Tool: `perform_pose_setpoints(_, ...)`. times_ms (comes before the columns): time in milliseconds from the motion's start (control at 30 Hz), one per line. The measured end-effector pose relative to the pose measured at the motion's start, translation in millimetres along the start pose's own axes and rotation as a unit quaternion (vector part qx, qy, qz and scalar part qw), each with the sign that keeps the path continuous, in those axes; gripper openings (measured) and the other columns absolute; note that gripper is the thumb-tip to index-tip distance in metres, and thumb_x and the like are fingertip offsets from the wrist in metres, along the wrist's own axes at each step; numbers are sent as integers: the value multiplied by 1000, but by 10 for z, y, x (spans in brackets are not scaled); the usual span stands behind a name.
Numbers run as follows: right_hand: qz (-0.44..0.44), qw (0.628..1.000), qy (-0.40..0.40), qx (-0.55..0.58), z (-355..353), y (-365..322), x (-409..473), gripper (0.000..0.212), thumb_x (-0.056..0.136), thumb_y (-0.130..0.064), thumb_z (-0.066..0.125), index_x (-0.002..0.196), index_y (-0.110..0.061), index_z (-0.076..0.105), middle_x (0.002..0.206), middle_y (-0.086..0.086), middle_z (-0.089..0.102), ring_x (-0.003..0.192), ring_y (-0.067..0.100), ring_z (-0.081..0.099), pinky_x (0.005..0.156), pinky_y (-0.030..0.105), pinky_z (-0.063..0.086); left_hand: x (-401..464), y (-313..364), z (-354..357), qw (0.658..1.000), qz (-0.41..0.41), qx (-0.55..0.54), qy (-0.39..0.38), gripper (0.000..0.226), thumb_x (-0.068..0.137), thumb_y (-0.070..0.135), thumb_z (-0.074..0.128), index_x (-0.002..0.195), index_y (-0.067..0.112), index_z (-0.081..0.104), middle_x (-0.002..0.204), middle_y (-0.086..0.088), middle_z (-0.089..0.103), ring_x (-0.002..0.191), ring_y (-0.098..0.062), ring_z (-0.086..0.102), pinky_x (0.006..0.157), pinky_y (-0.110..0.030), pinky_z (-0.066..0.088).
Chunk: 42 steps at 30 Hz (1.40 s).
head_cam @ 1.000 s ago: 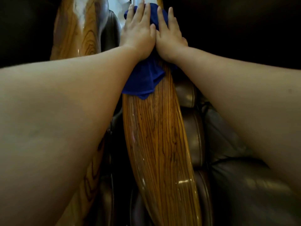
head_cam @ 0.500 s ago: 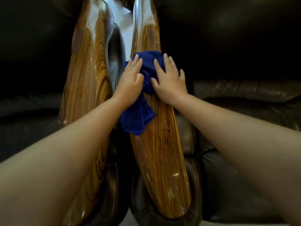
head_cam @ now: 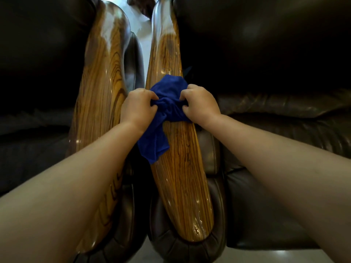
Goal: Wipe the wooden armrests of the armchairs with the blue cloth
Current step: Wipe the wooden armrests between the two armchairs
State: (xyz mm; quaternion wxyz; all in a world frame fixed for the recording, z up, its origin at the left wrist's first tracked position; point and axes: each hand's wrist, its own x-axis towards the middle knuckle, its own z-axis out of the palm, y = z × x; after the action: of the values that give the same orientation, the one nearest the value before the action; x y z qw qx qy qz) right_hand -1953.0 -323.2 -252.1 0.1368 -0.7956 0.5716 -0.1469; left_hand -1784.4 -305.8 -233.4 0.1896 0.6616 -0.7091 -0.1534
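Two glossy wooden armrests run away from me side by side. The blue cloth (head_cam: 167,103) lies bunched on the right armrest (head_cam: 180,177), about halfway along it, with one end hanging off its left side. My left hand (head_cam: 138,107) grips the cloth's left part with curled fingers. My right hand (head_cam: 199,105) clutches its right part the same way. The left armrest (head_cam: 102,92) has nothing on it; my left forearm crosses over its near end.
Dark brown leather armchairs flank the armrests: one seat (head_cam: 284,186) to the right, another (head_cam: 28,130) to the left. Padded leather arm fronts (head_cam: 180,247) sit below the wood. Pale floor (head_cam: 144,25) shows in the narrow gap between the chairs.
Both hands have drawn the cloth toward me along the right armrest. The fingers, flat on the cloth before, are now curled and bunching it.
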Motion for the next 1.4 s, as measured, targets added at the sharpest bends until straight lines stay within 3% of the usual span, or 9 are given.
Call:
perform_pose_setpoints(100,27,998,-32,42,-84,16,-47,8,83,-9,58,90,-13,61,93,2,51,81,14,48,67,24,35,0,33,-88,999,-9,4,-41,22,84,11,61,105,10,67,110,-11,67,101,-23,62,89,-35,51)
perform_pose_setpoints(300,20,994,-71,82,-326,50,-310,6,82,-10,61,84,-16,59,91,-2,49,81,13,50,63,18,33,-194,212,-222,998,-14,13,-60,19,84,12,61,102,12,68,107,-9,69,98,-22,64,87,-41,53)
perform_pose_setpoints(633,8,991,-9,131,-941,-115,-475,5,80,-10,61,85,-12,62,88,0,51,78,15,52,63,19,41,-375,605,-740,1000,-26,2,-18,17,85,11,58,98,13,70,102,-8,69,92,-22,64,78,-43,56)
perform_pose_setpoints(767,23,986,27,163,-1236,-239,-392,8,78,-10,64,81,-17,61,85,-3,51,74,11,51,60,15,38,-371,748,-1012,999,-24,-24,11,18,84,9,59,98,11,70,98,-10,71,88,-18,64,71,-28,51)
perform_pose_setpoints(900,28,980,50,189,-1442,-350,-301,9,76,-11,65,78,-18,59,84,-2,54,76,14,54,64,23,45,-343,862,-1167,995,-37,-77,54,19,82,7,60,98,10,70,96,-10,71,86,-16,63,73,-24,49)
perform_pose_setpoints(1100,22,981,-4,194,-887,-182,-428,11,80,-19,65,83,-21,55,89,-3,51,78,12,52,62,18,38,-533,642,-586,992,-42,-117,15,21,85,9,58,104,10,65,104,-8,67,94,-14,60,82,-25,47)
perform_pose_setpoints(1233,1,986,-59,156,-309,0,-687,10,80,-25,64,83,-15,64,88,0,50,83,16,51,70,29,42,-812,415,-87,990,-33,-135,0,20,81,9,58,99,9,68,96,-6,67,91,-18,62,84,-26,48)
perform_pose_setpoints(1333,-13,990,-14,141,-71,73,-848,25,84,-30,55,82,-8,67,93,9,54,91,23,48,80,40,43,-928,310,136,985,-26,-142,99,24,81,12,49,98,7,64,99,-8,62,92,-20,59,83,-18,43)
perform_pose_setpoints(1400,-17,992,67,109,46,82,-819,31,86,-34,49,101,-10,62,114,13,53,110,28,46,94,40,38,-864,251,272,982,-24,-83,169,37,85,20,41,119,9,53,124,-14,52,116,-22,48,97,-16,32)
